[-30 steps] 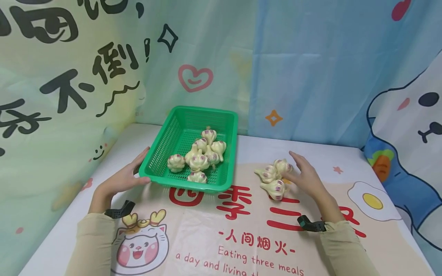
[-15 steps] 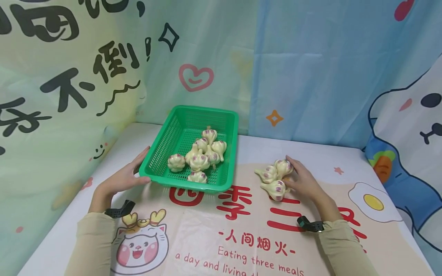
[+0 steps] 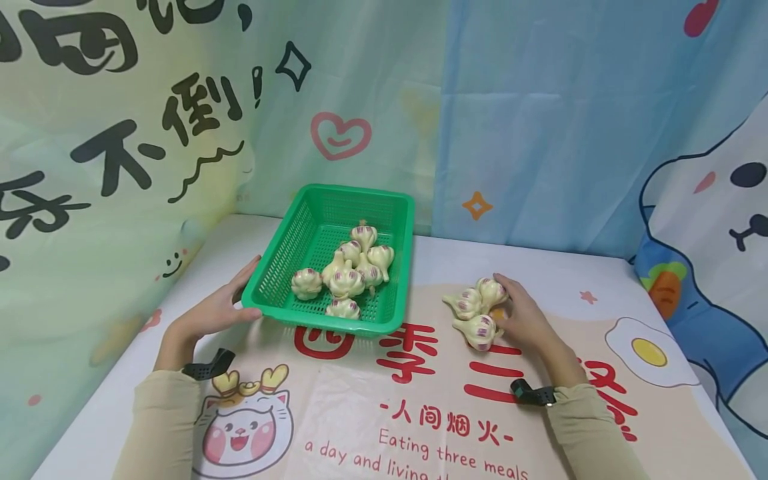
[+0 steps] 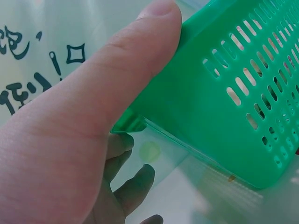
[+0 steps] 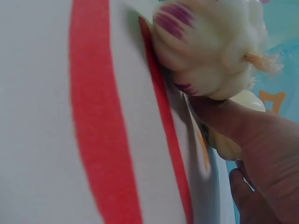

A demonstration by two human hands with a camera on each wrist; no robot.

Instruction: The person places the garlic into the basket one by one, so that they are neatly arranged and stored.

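In the head view, my left hand (image 3: 213,310) rests at the near left corner of a green plastic basket (image 3: 330,324). Its thumb lies along the rim while the other fingers spread loosely at the side, as the left wrist view shows. Inside the basket sit several garlic bulbs (image 3: 347,283). On the right, my right hand (image 3: 531,323) has thumb and fingers around the far garlic bulb (image 3: 491,291) of a group of 3 on the table. Beside it lie a left bulb (image 3: 465,303) and a near bulb (image 3: 478,331). The right thumb passes close under a bulb (image 5: 210,51) in the right wrist view.
A printed mat (image 3: 342,413) with red lettering and a cartoon cat covers the white table (image 3: 432,260). Patterned curtains (image 3: 540,120) hang at the back and left. A printed bear (image 3: 714,267) shows at the right side.
My right hand has moved a little left and closed in on the far garlic bulb, thumb and fingers drawing together. The left hand, basket and bulbs stay in place.
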